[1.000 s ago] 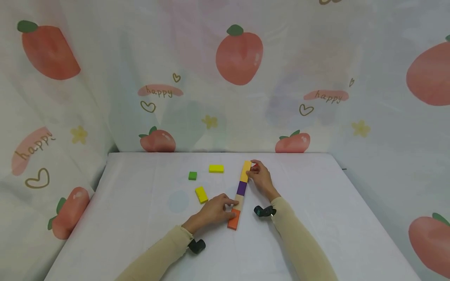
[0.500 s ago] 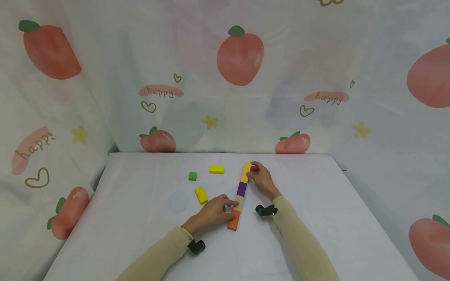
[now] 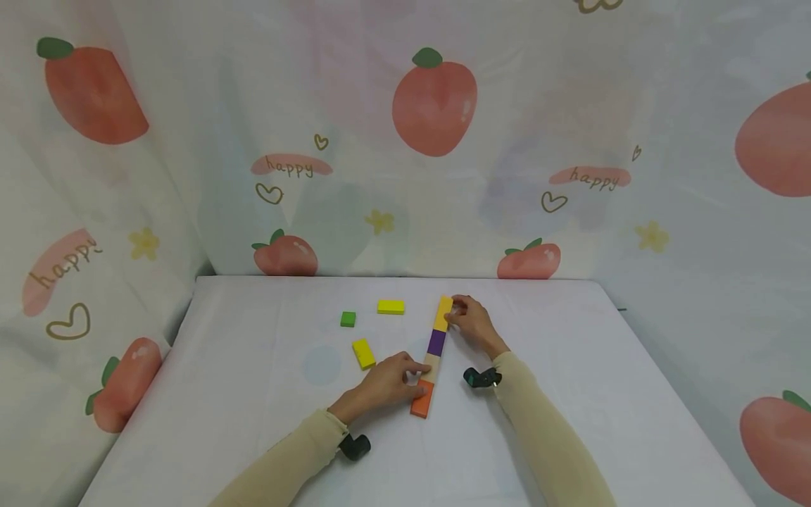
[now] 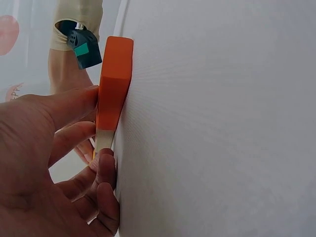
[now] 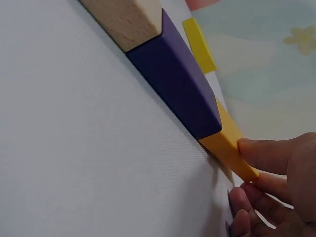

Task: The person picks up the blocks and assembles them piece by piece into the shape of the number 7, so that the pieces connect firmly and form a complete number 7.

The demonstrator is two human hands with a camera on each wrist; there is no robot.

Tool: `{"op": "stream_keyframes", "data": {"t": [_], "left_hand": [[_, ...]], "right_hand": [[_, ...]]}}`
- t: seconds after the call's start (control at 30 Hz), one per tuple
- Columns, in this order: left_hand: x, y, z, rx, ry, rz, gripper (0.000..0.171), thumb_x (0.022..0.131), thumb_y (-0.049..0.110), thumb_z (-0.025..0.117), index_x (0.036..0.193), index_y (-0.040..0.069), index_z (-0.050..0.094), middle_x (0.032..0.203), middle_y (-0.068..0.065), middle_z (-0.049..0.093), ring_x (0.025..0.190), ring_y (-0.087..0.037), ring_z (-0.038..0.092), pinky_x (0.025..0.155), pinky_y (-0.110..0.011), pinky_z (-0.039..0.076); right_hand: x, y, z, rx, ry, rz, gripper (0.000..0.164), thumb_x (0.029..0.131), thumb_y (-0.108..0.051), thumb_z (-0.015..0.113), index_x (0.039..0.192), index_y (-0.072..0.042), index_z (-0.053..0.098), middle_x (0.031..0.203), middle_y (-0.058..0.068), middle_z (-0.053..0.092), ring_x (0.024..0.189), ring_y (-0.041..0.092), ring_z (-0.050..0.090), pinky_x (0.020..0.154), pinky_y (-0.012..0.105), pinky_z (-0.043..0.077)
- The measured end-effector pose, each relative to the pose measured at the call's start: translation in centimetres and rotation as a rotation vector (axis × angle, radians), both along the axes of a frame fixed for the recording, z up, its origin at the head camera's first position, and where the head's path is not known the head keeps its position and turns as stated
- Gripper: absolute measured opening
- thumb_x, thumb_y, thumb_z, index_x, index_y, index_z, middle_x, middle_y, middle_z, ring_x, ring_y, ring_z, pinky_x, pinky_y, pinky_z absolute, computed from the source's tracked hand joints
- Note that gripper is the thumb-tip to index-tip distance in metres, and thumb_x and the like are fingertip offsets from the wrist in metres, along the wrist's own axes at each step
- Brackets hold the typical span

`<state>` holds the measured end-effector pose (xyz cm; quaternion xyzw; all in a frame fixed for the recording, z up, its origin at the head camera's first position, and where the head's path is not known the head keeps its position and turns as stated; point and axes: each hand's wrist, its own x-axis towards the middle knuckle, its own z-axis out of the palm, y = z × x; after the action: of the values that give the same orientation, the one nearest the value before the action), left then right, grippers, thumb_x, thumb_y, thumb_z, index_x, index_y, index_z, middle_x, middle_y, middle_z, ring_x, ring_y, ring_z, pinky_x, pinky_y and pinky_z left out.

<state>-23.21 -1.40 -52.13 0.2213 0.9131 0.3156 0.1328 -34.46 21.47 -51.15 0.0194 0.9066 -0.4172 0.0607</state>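
A row of blocks lies end to end on the white table: an orange block nearest, then a plain wood block, a purple block and a golden-yellow block farthest. My left hand has its thumb on the orange block and its index finger on the plain wood one. In the left wrist view, its other fingers bend close to the tabletop. At the far end, my right hand pinches the golden-yellow block between thumb and index finger. The right wrist view shows purple and golden-yellow meeting end to end.
Left of the row lie a green block and two bright yellow blocks, one farther back and one beside my left hand. A fruit-print curtain rises behind the table's back edge.
My right hand shifts very slightly towards me with the golden-yellow block. A red patch visible by its fingers one second ago no longer shows. My left hand stays in place.
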Motion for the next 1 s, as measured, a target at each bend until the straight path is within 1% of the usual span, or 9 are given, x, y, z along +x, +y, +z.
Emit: {"op": "stream_keyframes", "data": {"t": [0.1, 0.23, 0.5, 0.8, 1.0], "left_hand": [[0.0, 0.0, -0.1, -0.002, 0.004, 0.001, 0.042, 0.087, 0.04, 0.073, 0.128, 0.032, 0.066, 0.1, 0.008, 0.056, 0.079, -0.008, 0.05, 0.064, -0.019, 0.042], [0.0, 0.0, -0.1, -0.004, 0.001, 0.001, 0.042, 0.087, 0.041, 0.072, 0.128, 0.032, 0.066, 0.101, 0.008, 0.057, 0.08, -0.008, 0.05, 0.065, -0.02, 0.043], [0.1, 0.1, -0.1, -0.008, -0.002, 0.006, 0.042, 0.087, 0.04, 0.072, 0.128, 0.032, 0.066, 0.102, 0.008, 0.057, 0.081, -0.008, 0.05, 0.065, -0.02, 0.043], [0.3, 0.0, -0.1, -0.005, 0.001, 0.006, 0.042, 0.087, 0.039, 0.072, 0.129, 0.032, 0.066, 0.1, 0.008, 0.056, 0.079, -0.008, 0.05, 0.064, -0.02, 0.042], [0.2, 0.0, 0.1, -0.006, 0.007, 0.0, 0.042, 0.088, 0.039, 0.072, 0.129, 0.031, 0.065, 0.1, 0.008, 0.056, 0.078, -0.007, 0.049, 0.063, -0.019, 0.042]], "right_hand": [[-0.1, 0.0, 0.2, 0.007, -0.022, 0.005, 0.055, 0.093, -0.02, 0.067, 0.142, -0.006, 0.047, 0.124, 0.015, 0.055, 0.107, 0.028, 0.051, 0.097, 0.04, 0.046], [-0.2, 0.0, 0.4, 0.023, -0.034, 0.009, 0.057, 0.092, -0.021, 0.068, 0.142, -0.006, 0.047, 0.121, 0.015, 0.054, 0.105, 0.028, 0.05, 0.095, 0.039, 0.045], [-0.4, 0.1, 0.0, 0.029, -0.037, 0.011, 0.057, 0.092, -0.021, 0.069, 0.143, -0.007, 0.048, 0.115, 0.014, 0.055, 0.102, 0.027, 0.05, 0.09, 0.036, 0.044], [-0.5, 0.3, -0.7, 0.044, -0.044, 0.015, 0.057, 0.092, -0.023, 0.068, 0.144, -0.011, 0.048, 0.116, 0.013, 0.058, 0.102, 0.026, 0.052, 0.091, 0.036, 0.046], [-0.2, 0.2, -0.5, 0.055, -0.039, 0.016, 0.057, 0.093, -0.023, 0.067, 0.145, -0.014, 0.047, 0.116, 0.013, 0.057, 0.103, 0.027, 0.051, 0.091, 0.036, 0.046]]}}
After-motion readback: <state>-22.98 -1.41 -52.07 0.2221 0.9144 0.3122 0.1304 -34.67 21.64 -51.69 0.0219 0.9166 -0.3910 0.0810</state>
